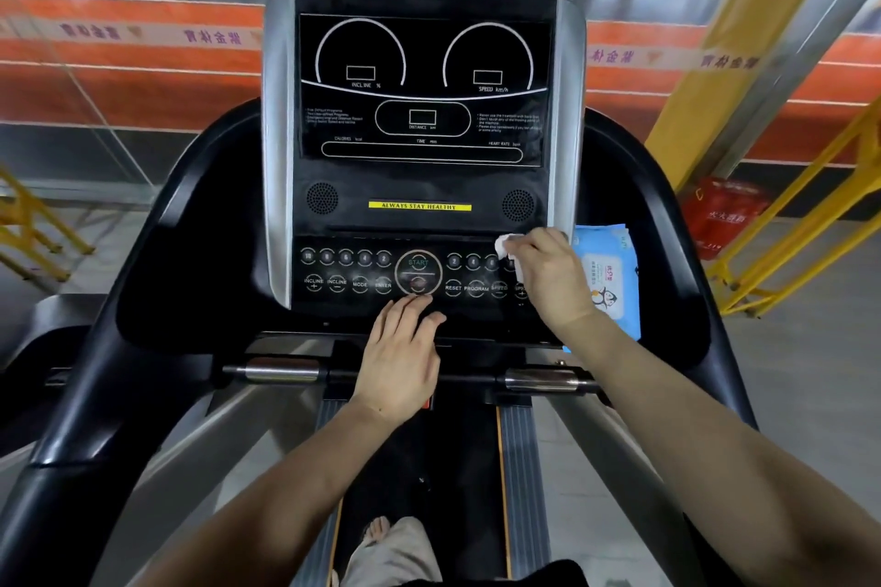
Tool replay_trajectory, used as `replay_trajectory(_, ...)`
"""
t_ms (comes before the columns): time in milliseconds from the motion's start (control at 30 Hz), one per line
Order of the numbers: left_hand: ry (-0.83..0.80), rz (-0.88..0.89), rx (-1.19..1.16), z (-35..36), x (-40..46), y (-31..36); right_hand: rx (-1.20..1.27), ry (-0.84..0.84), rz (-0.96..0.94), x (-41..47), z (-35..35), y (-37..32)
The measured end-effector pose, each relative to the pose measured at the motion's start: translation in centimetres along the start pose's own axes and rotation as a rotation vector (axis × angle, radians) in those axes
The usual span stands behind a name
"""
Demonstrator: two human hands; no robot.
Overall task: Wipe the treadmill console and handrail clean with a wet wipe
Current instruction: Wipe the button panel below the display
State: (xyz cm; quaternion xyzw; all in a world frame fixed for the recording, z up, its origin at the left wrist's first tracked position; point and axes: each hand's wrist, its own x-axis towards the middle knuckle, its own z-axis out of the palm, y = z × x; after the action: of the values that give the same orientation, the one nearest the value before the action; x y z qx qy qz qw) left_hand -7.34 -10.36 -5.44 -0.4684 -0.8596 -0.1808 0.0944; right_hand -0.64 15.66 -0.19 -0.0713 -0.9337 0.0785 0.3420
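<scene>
Trouser leg (395, 553) in pale cloth and a bare foot (376, 529) at bottom centre, standing on the dark treadmill belt (457, 467).

Both forearms reach up and forward from the lower edge, bare, converging toward the console.

Left hand (400, 357): palm down, fingers straight and slightly spread, holding nothing. It lies over the horizontal handrail (286, 369) bar, with the fingertips resting on the lower lip of the console just below the round START button (418, 274).

Right hand (548, 272): wrist raised, fingers curled closed around a bunched white wet wipe (506, 248). Wipe pressed to the right end of the button panel (348, 272), covering part of the upper row of round keys there; a fold of it shows under the thumb side of the hand.

Blue wet wipe pack (608, 281) sits just right of that hand, in the black side tray (667, 253) beside the console, partly hidden by the wrist. Penguin picture on its face.

Console (424, 205): black panel, silver side trims. Yellow strip reads ALWAYS STAY HEALTHY, speaker grilles either side. Display (422, 86) above is dark, with INCLINE and SPEED dials, DISTANCE window below them.

Beyond: clear glass pane, orange and grey wall band (119, 43) with lettering, yellow steel post (743, 38) and yellow railing (810, 224) at right, a red box (724, 215) on the floor near it.
</scene>
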Motion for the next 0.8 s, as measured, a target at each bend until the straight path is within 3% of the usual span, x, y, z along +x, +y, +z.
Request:
replay_trajectory(100,-0.002,-0.005,-0.011,-0.2,0.0,0.2,-0.004,0.002,0.003,-1.1,0.5,-0.4)
replay_trajectory(300,-0.020,-0.051,-0.036,-0.6,0.0,0.5,-0.010,-0.178,-0.160,-5.6,0.0,-1.0)
replay_trajectory(500,-0.027,-0.059,-0.049,-1.0,0.6,1.3,-0.040,0.009,0.107,0.3,-1.2,0.8)
replay_trajectory(700,-0.039,-0.061,-0.047,-1.0,0.7,2.0,-0.019,-0.062,0.027,-6.6,-0.1,-0.9)
replay_trajectory(800,-0.028,-0.087,-0.033,-1.2,0.8,1.8,-0.030,-0.070,0.020,-3.8,-0.2,-0.7)
